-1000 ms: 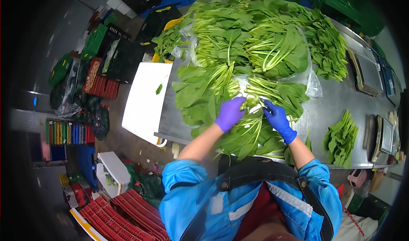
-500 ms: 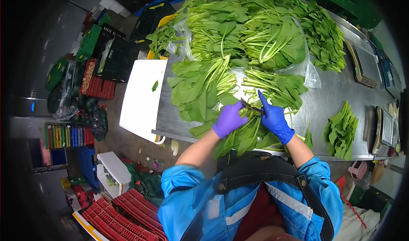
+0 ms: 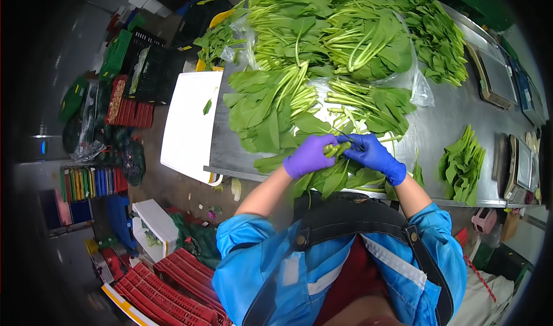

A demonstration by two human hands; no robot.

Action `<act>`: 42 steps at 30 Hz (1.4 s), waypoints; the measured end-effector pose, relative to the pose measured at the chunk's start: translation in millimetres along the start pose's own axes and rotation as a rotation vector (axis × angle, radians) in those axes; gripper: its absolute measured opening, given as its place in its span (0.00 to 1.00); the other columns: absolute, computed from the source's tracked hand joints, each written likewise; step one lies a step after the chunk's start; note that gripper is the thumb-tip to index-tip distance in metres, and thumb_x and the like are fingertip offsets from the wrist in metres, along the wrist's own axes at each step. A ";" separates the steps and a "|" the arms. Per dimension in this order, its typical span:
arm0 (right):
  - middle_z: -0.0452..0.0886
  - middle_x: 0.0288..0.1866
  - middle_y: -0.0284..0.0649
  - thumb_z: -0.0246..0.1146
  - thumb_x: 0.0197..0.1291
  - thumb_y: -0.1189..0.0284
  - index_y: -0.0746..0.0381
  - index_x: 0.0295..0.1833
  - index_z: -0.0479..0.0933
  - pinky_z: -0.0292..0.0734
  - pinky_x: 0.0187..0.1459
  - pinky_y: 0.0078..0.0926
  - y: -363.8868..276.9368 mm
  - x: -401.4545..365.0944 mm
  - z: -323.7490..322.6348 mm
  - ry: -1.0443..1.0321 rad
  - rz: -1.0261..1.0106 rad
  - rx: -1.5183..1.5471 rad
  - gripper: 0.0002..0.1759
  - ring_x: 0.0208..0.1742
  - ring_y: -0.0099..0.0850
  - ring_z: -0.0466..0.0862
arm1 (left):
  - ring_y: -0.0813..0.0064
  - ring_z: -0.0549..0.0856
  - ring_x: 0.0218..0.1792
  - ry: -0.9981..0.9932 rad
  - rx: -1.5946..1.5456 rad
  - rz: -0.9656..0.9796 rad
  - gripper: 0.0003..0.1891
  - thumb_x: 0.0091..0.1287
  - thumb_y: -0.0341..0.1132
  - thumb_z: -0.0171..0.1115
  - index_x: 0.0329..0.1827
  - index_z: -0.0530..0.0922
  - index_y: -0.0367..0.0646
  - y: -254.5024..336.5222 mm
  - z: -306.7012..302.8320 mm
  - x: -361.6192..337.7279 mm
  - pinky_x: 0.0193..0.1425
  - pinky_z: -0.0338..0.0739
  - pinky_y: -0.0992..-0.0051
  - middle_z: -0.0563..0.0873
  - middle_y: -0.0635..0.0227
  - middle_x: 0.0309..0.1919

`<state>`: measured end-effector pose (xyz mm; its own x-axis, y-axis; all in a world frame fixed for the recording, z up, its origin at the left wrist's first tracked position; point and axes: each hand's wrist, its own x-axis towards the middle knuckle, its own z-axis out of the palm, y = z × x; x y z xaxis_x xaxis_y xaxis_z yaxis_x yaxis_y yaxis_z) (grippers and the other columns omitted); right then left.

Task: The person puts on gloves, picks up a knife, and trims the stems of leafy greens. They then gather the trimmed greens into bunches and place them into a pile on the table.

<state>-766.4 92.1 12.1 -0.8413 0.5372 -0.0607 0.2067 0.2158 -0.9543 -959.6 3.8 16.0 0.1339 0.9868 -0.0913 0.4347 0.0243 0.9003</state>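
Note:
My left hand [image 3: 311,156], in a purple glove, is closed round the stems of a bunch of leafy greens [image 3: 331,181] whose leaves hang toward the table's near edge. Right beside it, my right hand [image 3: 375,156], in a blue glove, has its fingers curled on a knife [image 3: 352,142]; only part of the dark, thin blade shows, close to the stem ends. Just beyond my hands lie two bunches of greens, a left bunch [image 3: 262,107] and a right bunch [image 3: 374,102], with stem ends facing each other over a white surface with cut bits.
A large heap of greens [image 3: 328,26] on plastic film covers the far part of the metal table [image 3: 435,118]. Another bunch [image 3: 462,164] lies at right, near scales [image 3: 519,167]. Left of the table is a white lid-like board [image 3: 187,124]. Red crates [image 3: 167,291] stand at lower left.
My right hand has turned inward, and its raised forefinger is now curled in beside my left hand. The knife has shifted with it. My left hand still grips the bunch.

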 end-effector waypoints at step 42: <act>0.82 0.35 0.46 0.64 0.51 0.61 0.54 0.48 0.81 0.77 0.39 0.38 128.6 62.2 5.4 0.021 0.124 -0.797 0.18 0.36 0.44 0.82 | 0.79 0.79 0.34 0.288 -0.225 -0.331 0.13 0.50 0.31 0.68 0.37 0.78 0.39 -30.3 -44.9 -16.8 0.41 0.75 0.76 0.83 0.66 0.34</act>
<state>-794.8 148.8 -116.0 -0.7806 0.6092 -0.1396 0.5991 0.6656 -0.4451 -1015.0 -6.4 9.4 -0.2445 0.9236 -0.2952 0.2051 0.3468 0.9152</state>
